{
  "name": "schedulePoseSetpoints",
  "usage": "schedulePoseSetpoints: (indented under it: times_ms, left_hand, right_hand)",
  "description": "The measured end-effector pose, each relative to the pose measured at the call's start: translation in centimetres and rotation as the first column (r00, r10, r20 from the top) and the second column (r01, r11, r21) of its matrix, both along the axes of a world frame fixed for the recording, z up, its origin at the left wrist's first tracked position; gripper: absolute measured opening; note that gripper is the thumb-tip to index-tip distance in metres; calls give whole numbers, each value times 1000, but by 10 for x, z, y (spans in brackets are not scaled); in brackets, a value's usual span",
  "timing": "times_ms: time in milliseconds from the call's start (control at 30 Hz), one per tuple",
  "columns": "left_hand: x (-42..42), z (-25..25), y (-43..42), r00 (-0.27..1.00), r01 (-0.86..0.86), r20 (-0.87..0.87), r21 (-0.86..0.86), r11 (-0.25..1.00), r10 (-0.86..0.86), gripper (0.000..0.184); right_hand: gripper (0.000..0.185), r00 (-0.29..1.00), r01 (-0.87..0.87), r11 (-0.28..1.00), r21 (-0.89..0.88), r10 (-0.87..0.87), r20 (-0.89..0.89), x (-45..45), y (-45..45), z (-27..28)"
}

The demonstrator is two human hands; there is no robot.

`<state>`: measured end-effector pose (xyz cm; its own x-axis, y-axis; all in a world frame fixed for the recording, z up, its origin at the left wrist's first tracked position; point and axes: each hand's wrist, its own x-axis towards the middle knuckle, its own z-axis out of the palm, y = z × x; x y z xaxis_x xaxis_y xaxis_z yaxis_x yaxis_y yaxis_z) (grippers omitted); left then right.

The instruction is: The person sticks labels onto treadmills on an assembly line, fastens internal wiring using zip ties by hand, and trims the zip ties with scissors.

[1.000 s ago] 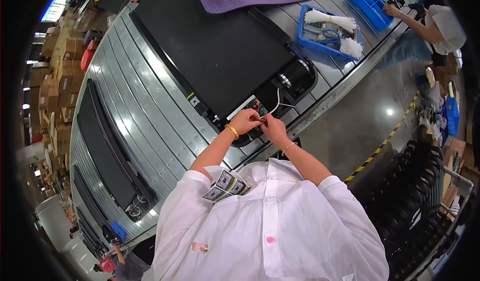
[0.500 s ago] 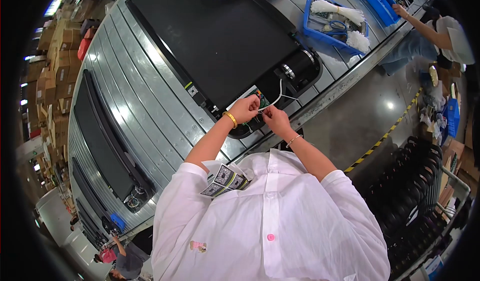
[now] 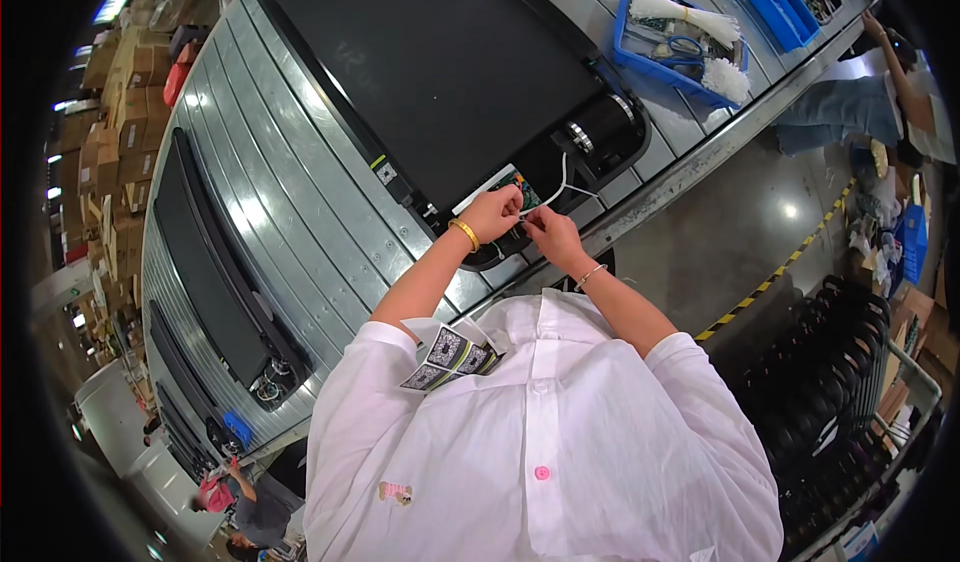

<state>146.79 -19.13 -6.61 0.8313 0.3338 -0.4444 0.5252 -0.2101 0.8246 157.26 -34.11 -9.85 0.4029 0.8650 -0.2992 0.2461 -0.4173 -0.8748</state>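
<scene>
A flat black treadmill (image 3: 440,82) lies on the metal-slat bench, its end with the exposed parts towards me. My left hand (image 3: 497,214) is closed in a pinch beside a green circuit board (image 3: 527,194) in that end. My right hand (image 3: 554,235) pinches close by, its fingertips almost meeting the left ones. A white cable (image 3: 564,184) curves down from the roller end to my fingers, and both hands appear to grip its lower end. The exact point of contact is hidden behind the fingers.
A blue bin (image 3: 622,54) with white cable ties and scissors stands at the right, near a blue tray (image 3: 770,7). More treadmills (image 3: 215,262) lie along the bench to the left. Another person (image 3: 850,107) is at the far right. Cartons (image 3: 135,112) are stacked at left.
The view has shifted slightly, so the bench and treadmill sit a little differently. Both hands stay pinched at the same spot. The person at the right has moved towards the edge.
</scene>
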Motion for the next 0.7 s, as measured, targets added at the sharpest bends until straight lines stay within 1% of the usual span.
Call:
schedulePoseSetpoints:
  times_ms: [33,100,133,233,300,400,533,633,667,700]
  left_hand:
    - [-1,-1,0,1000,0,0,-1,1000,0,15]
    - [-4,-3,3,999,-32,33,-78,996,34,15]
    - [-5,-4,4,998,-46,48,-116,992,52,14]
    - [-4,-7,3,998,-38,42,-98,994,42,15]
    - [-3,-5,3,998,-40,35,-88,995,43,15]
    - [-2,-1,2,1000,4,-2,-3,1000,-4,15]
    - [0,2,0,1000,-5,-21,20,1000,6,15]
    - [3,4,-7,1000,2,-17,32,999,-1,15]
    - [4,5,-8,1000,8,-14,38,999,-7,15]
    - [4,6,-9,1000,6,-11,38,999,-5,15]
  right_hand:
    - [14,999,6,1000,-25,-7,-49,1,0,1]
    - [14,989,15,997,-75,-26,-144,3,1,6]
    - [14,989,17,997,-74,-27,-142,4,1,7]
    - [13,974,19,997,-71,-35,-224,6,1,9]
    - [13,978,1,998,-71,-15,-209,7,2,10]
    - [14,984,-32,997,-66,20,-178,5,3,9]
    - [12,994,-44,998,-49,39,-107,5,3,2]
    - [14,997,-57,994,94,53,47,3,4,-1]
    - [14,997,-59,994,95,55,48,3,4,-2]
    - [14,998,-46,999,29,47,-39,4,3,-2]
